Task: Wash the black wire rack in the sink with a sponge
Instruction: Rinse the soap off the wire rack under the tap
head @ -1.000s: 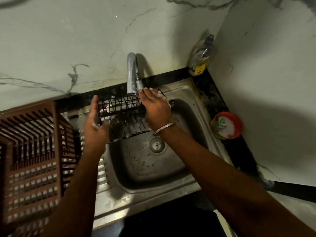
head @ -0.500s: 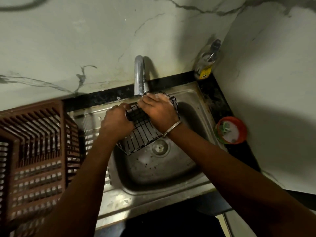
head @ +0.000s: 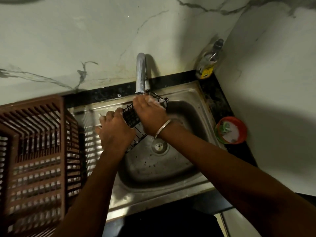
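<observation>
A: Okay, quick pass. Where's the black wire rack point(head: 131, 117)?
B: Over the sink point(head: 162, 171), at the back of the basin, right under the faucet point(head: 141, 72) spout. It's tilted, one corner pointing down toward the drain point(head: 159, 145). Touching the basin or not, can't tell.
A: Left hand point(head: 116, 132)?
B: On the rack's left side, fingers curled round the wire edge in a firm grip. Back of hand faces the camera.
A: Right hand point(head: 150, 115)?
B: Laid across the top of the rack, back of hand up, fingers point(head: 150, 101) reaching to the far end just below the spout. White foam on those fingers and on the wire there. Whatever is under the palm is hidden, so I can't tell how closed it is or whether it clasps anything.
A: Wrist detail?
B: Metal bangle point(head: 162, 128) on the right wrist.
A: Arms?
B: Both forearms come in from the bottom edge, and the hands meet at the rack.
A: Surroundings, fast.
B: Brown slatted plastic crate point(head: 34, 137) at left, next to the sink's ribbed drainboard point(head: 92, 142), near the left forearm. Clear bottle point(head: 209, 60) with a yellow label in the back corner of the black counter point(head: 220, 106). Orange tub point(head: 230, 130) with white soap and something green inside, on the counter right of the sink, well apart from the hands. Marble wall point(head: 68, 40) with grey veins behind.
</observation>
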